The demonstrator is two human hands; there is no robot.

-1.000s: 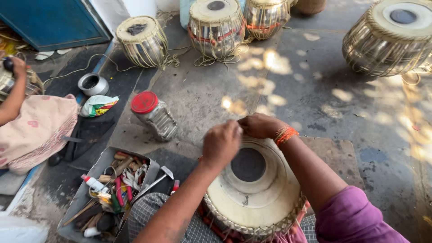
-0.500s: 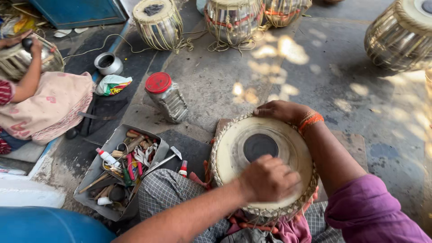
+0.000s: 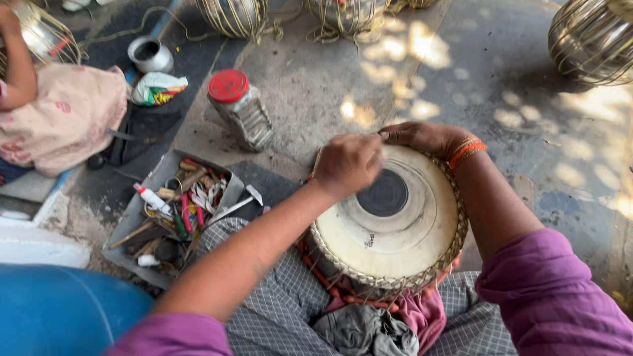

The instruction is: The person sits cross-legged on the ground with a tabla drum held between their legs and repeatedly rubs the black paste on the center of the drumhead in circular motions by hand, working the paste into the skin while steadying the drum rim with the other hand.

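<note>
A round drum [image 3: 395, 244] with a pale skin head and a black centre spot rests in my lap on checked cloth. My left hand [image 3: 348, 163] is closed into a fist and presses on the far left part of the drum head, beside the black spot. My right hand [image 3: 422, 137], with orange threads at the wrist, grips the drum's far rim, fingers curled over the edge. What, if anything, sits inside the left fist is hidden.
A grey tray [image 3: 138, 214] of small tools lies on the ground at my left, with a hammer [image 3: 237, 206] at its edge. A red-lidded jar [image 3: 239, 107] stands beyond it. Metal drum bodies [image 3: 587, 39] stand at the far side. Another person [image 3: 39, 99] sits at the far left.
My left fist has moved from the near edge of the drum head up to its far left side. The view has shifted closer. My right hand stays on the far rim.
</note>
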